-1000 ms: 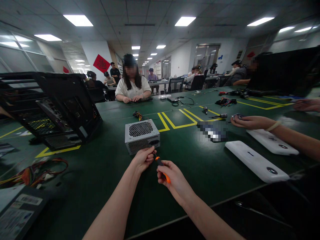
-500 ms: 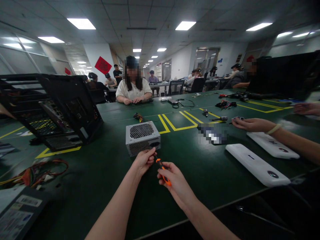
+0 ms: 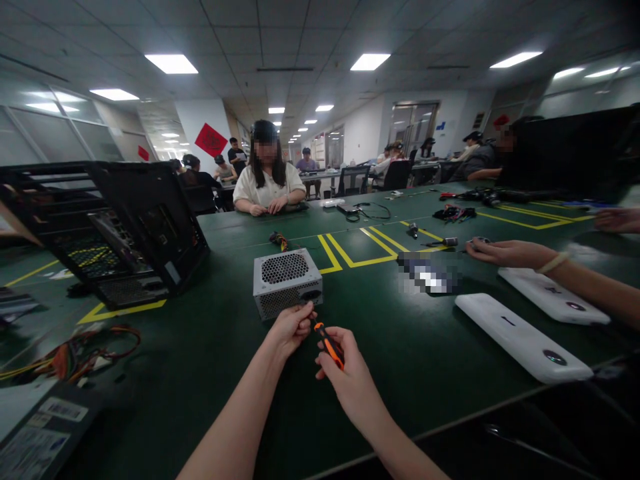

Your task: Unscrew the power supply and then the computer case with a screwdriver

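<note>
– Grey metal power supply (image 3: pixel 287 283): where, exactly?
– Out on the green table (image 3: pixel 190 360), just beyond both hands, vented face turned this way.
– Grip?
– Right hand (image 3: pixel 345 373): wrapped round an orange-and-black screwdriver (image 3: pixel 327 340). Left hand (image 3: pixel 293 330): pinched closed at the screwdriver's tip, covering the spot; impossible to tell what's between.
– Anything nearby on the left?
– Black computer case (image 3: pixel 170 220), well apart; nearer, tangled cables (image 3: pixel 63 360) beside a labelled metal box (image 3: pixel 40 427).
– And rightward?
– Two white slabs (image 3: pixel 520 337), one behind the other, plus a pixelated object (image 3: pixel 427 273). Reaching in over the farther slab, a co-worker's hand (image 3: pixel 487 250).
– Behind?
– Short bundle of connectors (image 3: pixel 283 241), then yellow tape lines (image 3: pixel 370 261) off to the right.
</note>
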A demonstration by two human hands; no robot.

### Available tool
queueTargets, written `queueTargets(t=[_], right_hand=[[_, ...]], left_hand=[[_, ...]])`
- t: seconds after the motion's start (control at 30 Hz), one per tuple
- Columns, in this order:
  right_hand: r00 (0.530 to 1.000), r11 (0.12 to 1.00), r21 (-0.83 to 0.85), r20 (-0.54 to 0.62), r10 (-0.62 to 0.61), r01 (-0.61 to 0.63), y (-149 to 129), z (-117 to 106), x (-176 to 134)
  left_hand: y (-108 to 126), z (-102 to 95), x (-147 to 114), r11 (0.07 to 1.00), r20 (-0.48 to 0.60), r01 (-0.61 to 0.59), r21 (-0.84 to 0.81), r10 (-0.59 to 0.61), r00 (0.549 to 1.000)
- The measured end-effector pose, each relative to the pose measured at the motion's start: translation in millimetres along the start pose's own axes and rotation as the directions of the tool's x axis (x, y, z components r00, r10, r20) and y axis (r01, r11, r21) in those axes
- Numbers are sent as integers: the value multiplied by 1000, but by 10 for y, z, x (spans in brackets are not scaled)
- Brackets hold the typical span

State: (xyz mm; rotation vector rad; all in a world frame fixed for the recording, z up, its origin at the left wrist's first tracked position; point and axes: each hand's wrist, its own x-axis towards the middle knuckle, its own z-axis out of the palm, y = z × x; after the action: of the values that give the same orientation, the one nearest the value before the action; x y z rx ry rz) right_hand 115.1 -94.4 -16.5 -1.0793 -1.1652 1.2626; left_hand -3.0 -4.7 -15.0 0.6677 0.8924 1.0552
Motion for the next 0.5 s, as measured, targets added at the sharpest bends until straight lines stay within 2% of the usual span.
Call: queueTargets(t=[0.1, 0.33, 0.43, 0.5], right_hand=[[999, 998, 58, 27, 21, -22, 14, 9, -5], [992, 967, 228, -15, 123, -117, -14, 36, 13], [991, 967, 220, -12, 134, -128, -6, 13, 19], [996, 987, 139, -15, 85, -82, -6, -18, 17]], left_hand=[[0, 8, -8, 1000, -16, 3, 4, -3, 1000], [9, 17, -31, 998, -6, -18, -52, 18, 1000], [24, 19, -29, 996, -18, -18, -91, 16, 1000], [28, 16, -18, 994, -18, -18, -112, 16, 1000]])
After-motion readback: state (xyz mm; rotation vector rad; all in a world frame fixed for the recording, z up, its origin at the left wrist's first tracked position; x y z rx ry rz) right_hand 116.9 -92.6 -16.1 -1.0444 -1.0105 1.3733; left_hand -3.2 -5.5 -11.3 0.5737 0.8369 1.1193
